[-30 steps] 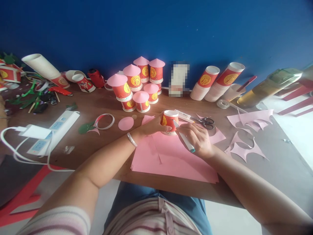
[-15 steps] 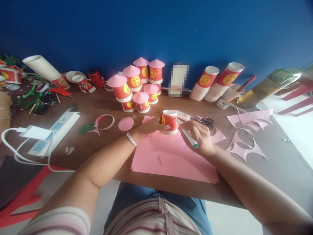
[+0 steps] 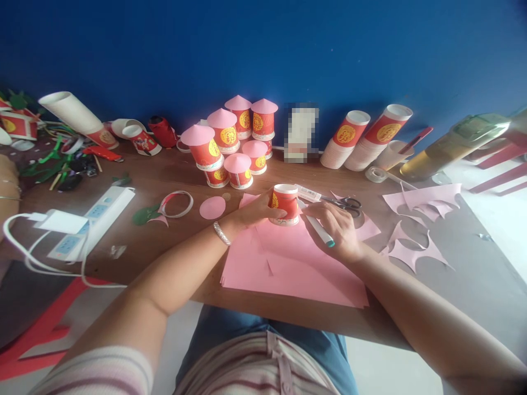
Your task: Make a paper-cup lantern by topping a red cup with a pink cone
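Note:
A red paper cup (image 3: 288, 204) with a white rim and a gold print stands on a stack of pink paper (image 3: 294, 269). My left hand (image 3: 263, 209) is wrapped round the cup's left side. In my right hand (image 3: 335, 227) is a white marker (image 3: 319, 229) with a green end, its other end close to the cup's right side; whether the tip touches cannot be made out. Just behind lie scissors (image 3: 348, 204) and a white, printed stick-shaped item (image 3: 308, 193). To the left is a pink paper disc (image 3: 212, 207).
Several red cups with pink cone tops (image 3: 237, 164) stand at the back. Stacked paper cups (image 3: 346, 137) and a bottle (image 3: 448, 145) are at right, near pink scraps (image 3: 411, 247). A power strip (image 3: 93, 222) with a white cable lies at left.

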A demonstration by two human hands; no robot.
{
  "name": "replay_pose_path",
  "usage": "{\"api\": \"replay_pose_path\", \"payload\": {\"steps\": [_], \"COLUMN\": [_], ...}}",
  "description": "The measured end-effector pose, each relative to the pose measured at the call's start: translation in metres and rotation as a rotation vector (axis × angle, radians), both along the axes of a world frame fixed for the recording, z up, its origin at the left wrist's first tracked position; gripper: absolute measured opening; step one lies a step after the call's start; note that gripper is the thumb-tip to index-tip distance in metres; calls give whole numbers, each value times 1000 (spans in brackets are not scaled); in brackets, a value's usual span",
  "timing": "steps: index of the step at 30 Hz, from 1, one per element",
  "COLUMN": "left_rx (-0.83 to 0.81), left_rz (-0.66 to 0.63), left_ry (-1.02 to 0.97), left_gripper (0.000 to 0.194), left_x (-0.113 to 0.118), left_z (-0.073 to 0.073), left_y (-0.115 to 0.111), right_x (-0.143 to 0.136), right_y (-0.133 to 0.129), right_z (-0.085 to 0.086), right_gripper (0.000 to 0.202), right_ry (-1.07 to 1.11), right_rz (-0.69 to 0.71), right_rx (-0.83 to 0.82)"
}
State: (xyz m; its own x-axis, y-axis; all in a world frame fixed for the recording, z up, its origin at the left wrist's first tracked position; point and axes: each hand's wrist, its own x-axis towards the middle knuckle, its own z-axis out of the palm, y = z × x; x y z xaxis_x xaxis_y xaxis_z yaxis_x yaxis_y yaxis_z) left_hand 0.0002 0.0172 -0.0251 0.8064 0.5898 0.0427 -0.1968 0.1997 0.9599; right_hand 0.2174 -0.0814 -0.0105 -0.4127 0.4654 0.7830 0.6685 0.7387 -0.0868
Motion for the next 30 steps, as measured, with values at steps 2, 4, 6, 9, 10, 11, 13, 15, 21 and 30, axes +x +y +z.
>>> {"api": "replay_pose_path", "payload": {"steps": [2, 4, 6, 9, 10, 11, 13, 15, 21, 30], "left_rx": [-9, -12, -9, 8, 18, 28, 49, 67, 79, 89], "left_rz": [5, 15, 33, 52, 54, 54, 47, 37, 13, 66], "left_ry": [5, 17, 35, 53, 57, 61, 66, 71, 45, 138], "left_gripper": [58, 59, 59, 57, 55, 53, 48, 45, 44, 50], "left_x": [-1, -2, -3, -3, -3, -3, -3, -3, -1, 0], "left_z": [1, 3, 7, 11, 13, 13, 14, 13, 14, 13], "left_y": [-1, -2, -4, -6, -6, -7, -7, -6, -6, -10], "right_x": [-1, -2, -3, -5, -6, -6, -7, -7, -8, -15], "right_y": [0, 0, 0, -1, -1, -2, -2, -1, -3, -12], "right_z": [0, 0, -1, 0, 1, 1, 2, 2, 1, 6], "right_gripper": [25, 23, 21, 19, 19, 18, 19, 19, 21, 25], "right_ry": [4, 9, 11, 14, 13, 12, 6, 1, 29, -188], "right_rz": [7, 7, 1, 0, 1, 1, -1, -7, 13, 32], "right_rx": [-4, -4, -3, 8, 14, 20, 32, 43, 81, 84]}}
